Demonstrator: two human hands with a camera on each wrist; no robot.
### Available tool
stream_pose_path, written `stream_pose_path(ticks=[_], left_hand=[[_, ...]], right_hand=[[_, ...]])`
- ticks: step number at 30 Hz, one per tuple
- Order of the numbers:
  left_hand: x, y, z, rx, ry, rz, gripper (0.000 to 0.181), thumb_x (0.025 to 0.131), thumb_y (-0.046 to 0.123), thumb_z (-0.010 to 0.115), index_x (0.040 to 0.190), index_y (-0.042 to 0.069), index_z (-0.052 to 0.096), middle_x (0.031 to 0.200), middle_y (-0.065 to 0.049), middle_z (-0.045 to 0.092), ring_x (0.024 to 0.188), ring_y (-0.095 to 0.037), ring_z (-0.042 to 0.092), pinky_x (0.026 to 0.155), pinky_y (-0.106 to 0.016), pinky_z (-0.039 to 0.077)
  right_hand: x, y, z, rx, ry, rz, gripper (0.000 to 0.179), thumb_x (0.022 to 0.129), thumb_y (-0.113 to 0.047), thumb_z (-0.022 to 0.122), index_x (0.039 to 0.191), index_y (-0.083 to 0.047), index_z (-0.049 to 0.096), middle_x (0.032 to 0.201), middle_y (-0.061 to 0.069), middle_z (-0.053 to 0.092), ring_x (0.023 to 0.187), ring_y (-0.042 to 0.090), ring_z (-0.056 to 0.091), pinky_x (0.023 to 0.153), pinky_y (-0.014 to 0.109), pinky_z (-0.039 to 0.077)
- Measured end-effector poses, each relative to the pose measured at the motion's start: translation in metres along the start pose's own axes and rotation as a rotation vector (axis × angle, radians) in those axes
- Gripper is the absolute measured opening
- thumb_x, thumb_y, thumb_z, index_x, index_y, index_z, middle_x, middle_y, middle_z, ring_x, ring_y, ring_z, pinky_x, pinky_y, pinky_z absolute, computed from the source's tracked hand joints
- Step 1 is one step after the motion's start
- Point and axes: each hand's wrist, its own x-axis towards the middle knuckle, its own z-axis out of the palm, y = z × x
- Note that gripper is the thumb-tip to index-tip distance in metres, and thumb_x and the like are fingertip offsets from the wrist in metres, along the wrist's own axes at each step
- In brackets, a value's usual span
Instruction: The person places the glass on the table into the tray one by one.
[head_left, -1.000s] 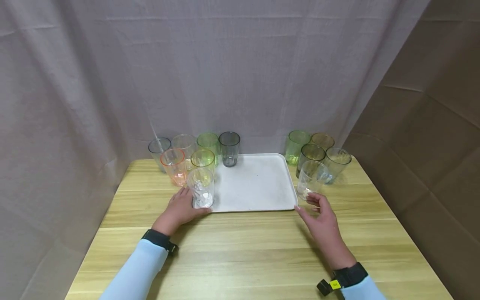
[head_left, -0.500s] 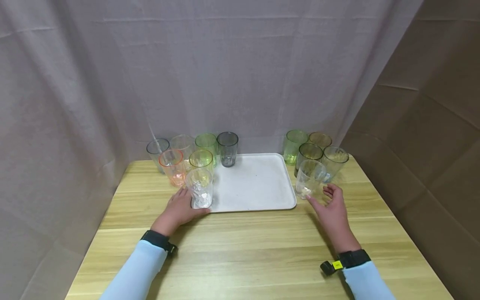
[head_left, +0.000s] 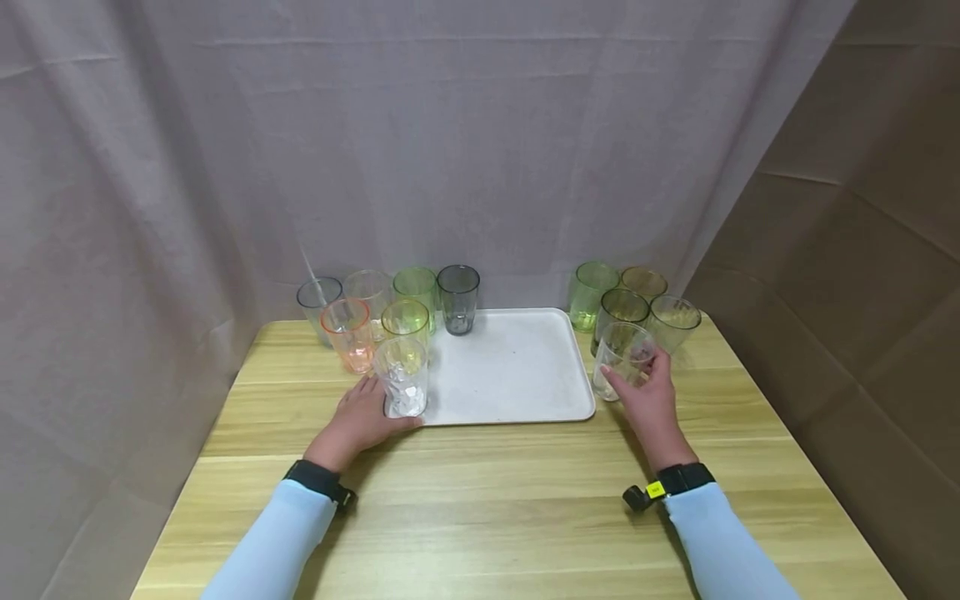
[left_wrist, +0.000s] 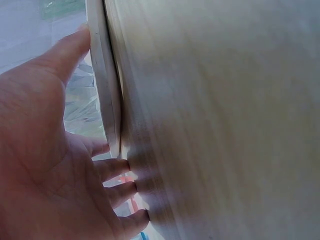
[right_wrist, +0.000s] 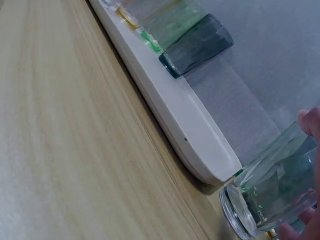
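Note:
My right hand grips a clear drinking glass by its side, thumb toward me and fingers round the right. This glass stands upright just right of the white tray; the right wrist view shows its thick base by the tray's corner. At the tray's front left corner rests my left hand, thumb along the front edge and fingers spread past the corner onto the table, as the left wrist view shows. Another clear glass stands on the tray beside that hand.
Behind the left glass are a yellow glass, an orange glass, a grey glass and several others. Green, dark olive, amber and bluish glasses crowd behind the right hand. Grey cloth hangs at the back.
My right hand has moved from in front of the clear glass, swinging slightly right, then forward, and now holds its side. The left hand and the tray have stayed in place.

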Motion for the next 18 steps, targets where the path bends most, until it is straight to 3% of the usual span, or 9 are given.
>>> stream_pose_path(ticks=[8,14,18], left_hand=[[-0.003,0.005,-0.005,-0.022,-0.009,-0.001,0.117,0.081,0.070,0.074,0.161,-0.004,0.031,0.164,-0.029,0.029,0.150,-0.048,0.022,0.120,-0.067,0.021],[-0.001,0.003,-0.003,-0.004,-0.026,-0.008,0.119,0.081,0.073,0.072,0.163,-0.002,0.029,0.166,-0.027,0.027,0.152,-0.045,0.019,0.120,-0.066,0.019],[-0.001,0.003,-0.003,0.009,-0.043,-0.016,0.121,0.081,0.075,0.070,0.163,-0.002,0.028,0.166,-0.026,0.025,0.152,-0.044,0.018,0.121,-0.066,0.018]], right_hand=[[0.003,-0.007,-0.003,-0.004,0.001,-0.021,0.091,0.088,-0.039,0.083,0.158,-0.012,0.030,0.146,0.016,0.046,0.133,0.030,0.044,0.106,0.051,0.046],[0.001,-0.022,-0.004,0.025,-0.024,-0.069,0.092,0.087,-0.041,0.083,0.157,-0.014,0.030,0.148,0.015,0.044,0.133,0.031,0.043,0.111,0.053,0.040],[0.000,-0.031,0.006,0.046,-0.064,-0.110,0.091,0.088,-0.036,0.083,0.158,-0.012,0.030,0.150,0.016,0.043,0.135,0.032,0.041,0.113,0.057,0.038]])
